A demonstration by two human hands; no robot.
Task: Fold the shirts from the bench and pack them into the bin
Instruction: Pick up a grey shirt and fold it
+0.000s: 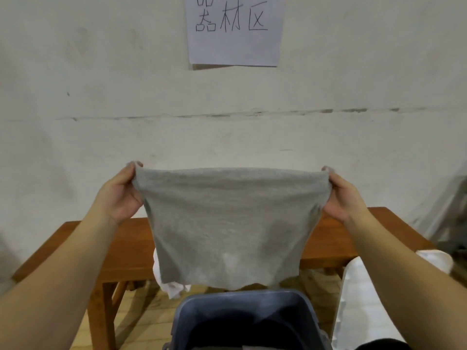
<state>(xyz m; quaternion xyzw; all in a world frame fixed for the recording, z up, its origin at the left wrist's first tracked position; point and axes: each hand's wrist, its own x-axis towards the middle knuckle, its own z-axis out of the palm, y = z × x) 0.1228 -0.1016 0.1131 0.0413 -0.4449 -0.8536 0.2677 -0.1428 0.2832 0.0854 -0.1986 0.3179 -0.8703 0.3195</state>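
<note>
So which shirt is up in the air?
The grey shirt, held by its top corners in the left hand and right hand. The white shirt hangs off the bench.

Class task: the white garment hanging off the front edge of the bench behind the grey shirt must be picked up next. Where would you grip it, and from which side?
Probably grip the white garment at its loose hanging fold below the bench edge, coming from the front-left. That part dangles free, while the grey shirt hides the rest.
</note>
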